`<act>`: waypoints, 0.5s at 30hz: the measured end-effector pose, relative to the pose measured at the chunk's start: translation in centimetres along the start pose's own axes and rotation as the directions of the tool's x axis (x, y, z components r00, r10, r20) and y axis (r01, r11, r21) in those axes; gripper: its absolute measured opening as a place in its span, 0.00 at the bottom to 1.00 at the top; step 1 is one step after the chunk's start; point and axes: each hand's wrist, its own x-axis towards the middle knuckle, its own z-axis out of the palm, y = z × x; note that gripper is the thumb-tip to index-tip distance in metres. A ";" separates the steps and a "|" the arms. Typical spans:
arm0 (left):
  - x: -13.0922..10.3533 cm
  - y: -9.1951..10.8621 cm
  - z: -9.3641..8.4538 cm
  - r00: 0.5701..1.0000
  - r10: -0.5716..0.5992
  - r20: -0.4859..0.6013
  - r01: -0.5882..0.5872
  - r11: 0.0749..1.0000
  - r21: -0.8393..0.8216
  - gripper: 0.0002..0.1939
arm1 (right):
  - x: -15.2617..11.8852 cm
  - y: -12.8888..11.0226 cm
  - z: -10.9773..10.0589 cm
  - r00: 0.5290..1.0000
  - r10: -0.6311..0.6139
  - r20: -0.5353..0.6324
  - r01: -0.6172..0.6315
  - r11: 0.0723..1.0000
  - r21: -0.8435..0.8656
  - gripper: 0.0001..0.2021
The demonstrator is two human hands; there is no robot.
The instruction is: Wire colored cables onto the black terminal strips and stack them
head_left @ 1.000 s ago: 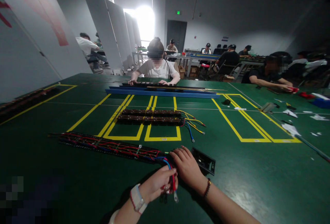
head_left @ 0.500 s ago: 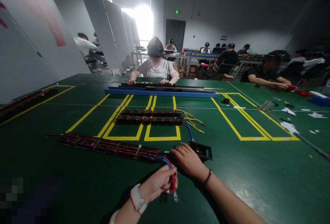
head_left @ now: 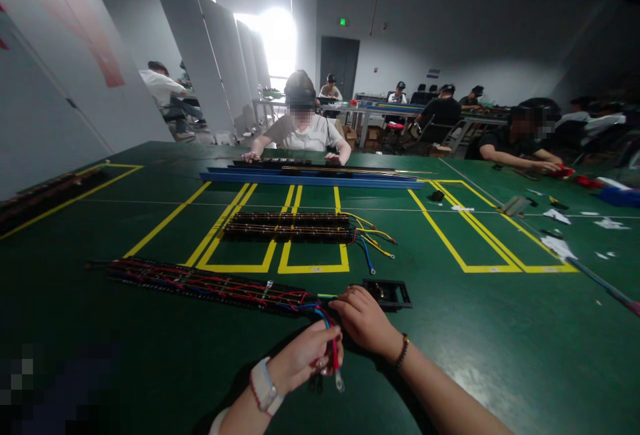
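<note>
My left hand (head_left: 313, 353) is closed around a bunch of red and blue cables (head_left: 334, 348), whose metal ring lugs stick out below the fingers. They come from the right end of a long black wiring strip (head_left: 200, 283) laced with red and blue wires, lying slantwise on the table. My right hand (head_left: 364, 318) is closed, with its fingertips at a short green-yellow wire (head_left: 327, 297) from the same end. The fingers hide the tip of that wire. Just behind the right hand lies a black rectangular frame (head_left: 397, 295), partly covered.
The green table (head_left: 500, 341) carries yellow tape outlines. Two wired black strips (head_left: 290, 224) with yellow and blue leads lie ahead, before long blue rails (head_left: 310, 178). A person (head_left: 303, 128) sits opposite. Paper scraps (head_left: 559, 247) and a cable (head_left: 607, 288) lie at right.
My right hand's fingers have curled in, baring more of the black frame behind them. My left hand keeps its hold on the cables. The hands of the person opposite have moved slightly apart.
</note>
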 end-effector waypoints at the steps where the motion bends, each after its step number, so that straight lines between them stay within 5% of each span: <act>1: 0.0 0.0 0.0 1.000 0.000 -0.003 0.000 1.000 -0.002 0.13 | 0.0 -0.1 0.0 1.000 -0.008 -0.009 0.009 1.000 0.013 0.14; 15: -0.3 0.0 0.0 0.998 -0.023 -0.053 0.022 0.999 -0.025 0.13 | 0.2 -0.6 -0.4 1.000 0.018 0.009 -0.018 0.998 0.058 0.12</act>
